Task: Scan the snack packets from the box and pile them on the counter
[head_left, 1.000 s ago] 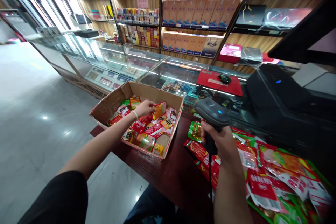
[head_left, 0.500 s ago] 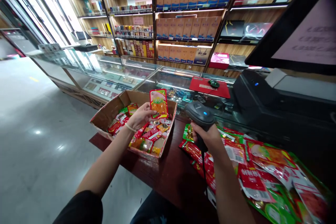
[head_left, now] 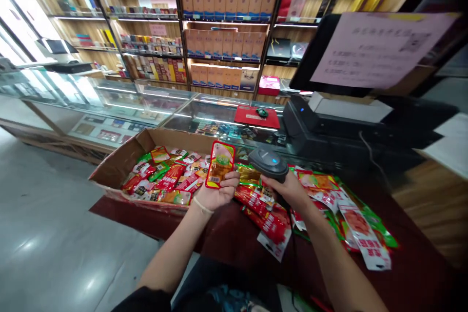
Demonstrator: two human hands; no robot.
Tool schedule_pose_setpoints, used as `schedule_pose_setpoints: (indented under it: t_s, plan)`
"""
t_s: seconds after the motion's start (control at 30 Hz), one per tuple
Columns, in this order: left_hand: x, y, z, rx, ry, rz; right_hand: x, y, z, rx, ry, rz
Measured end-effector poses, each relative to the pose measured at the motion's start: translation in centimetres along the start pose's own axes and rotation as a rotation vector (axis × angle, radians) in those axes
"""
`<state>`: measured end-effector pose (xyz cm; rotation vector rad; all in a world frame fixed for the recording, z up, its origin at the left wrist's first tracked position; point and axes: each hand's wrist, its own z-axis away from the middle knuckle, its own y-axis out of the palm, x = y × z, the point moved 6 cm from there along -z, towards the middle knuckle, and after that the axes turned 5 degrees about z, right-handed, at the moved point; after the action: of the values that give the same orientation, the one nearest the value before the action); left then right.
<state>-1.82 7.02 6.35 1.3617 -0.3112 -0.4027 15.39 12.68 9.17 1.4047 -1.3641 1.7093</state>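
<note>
My left hand (head_left: 218, 194) is closed on a red-edged snack packet (head_left: 220, 163), held upright with a barcode showing low on its face. Wrapped around the handle of a black barcode scanner (head_left: 268, 162) is my right hand (head_left: 290, 189); the scanner's head, with a blue light on top, points left toward the packet, a short gap apart. Behind my left hand stands an open cardboard box (head_left: 106, 175) with many small red, white and green packets (head_left: 171, 175) inside. Larger red and green snack bags (head_left: 263, 214) lie beneath and beside the scanner.
The dark red tabletop (head_left: 223, 239) borders a glass display counter (head_left: 175, 107). On the counter are a red mouse pad (head_left: 244, 117) and a black checkout terminal (head_left: 314, 122), with a paper sheet (head_left: 380, 48) on its screen. Stocked shelves (head_left: 226, 19) line the wall behind.
My left hand has brought the snack packet from over the box to the right, nearer the scanner. The packet has turned slightly, showing its barcode. The view has swung right.
</note>
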Motion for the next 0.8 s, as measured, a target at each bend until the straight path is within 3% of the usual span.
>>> schedule_pose_setpoints:
  t_s: [0.2, 0.3, 0.6, 0.8]
  plan:
    - [4.1, -1.7, -3.6, -0.029, -0.144, 0.041, 1.3, -2.9, 4.3, -0.009, -0.121, 0.120]
    - [5.3, -2.8, -6.0, -0.062, -0.145, -0.007, 0.7, -3.7, 6.9, 0.012, -0.086, 0.153]
    - [5.7, -3.6, -11.7, 0.010, 0.259, -0.127, -3.5, -5.1, 11.1, -0.033, 0.099, 0.234]
    - [5.2, -3.8, -12.9, 0.041, 0.374, -0.384, -4.6, -5.9, 11.1, -0.103, 0.153, 0.141]
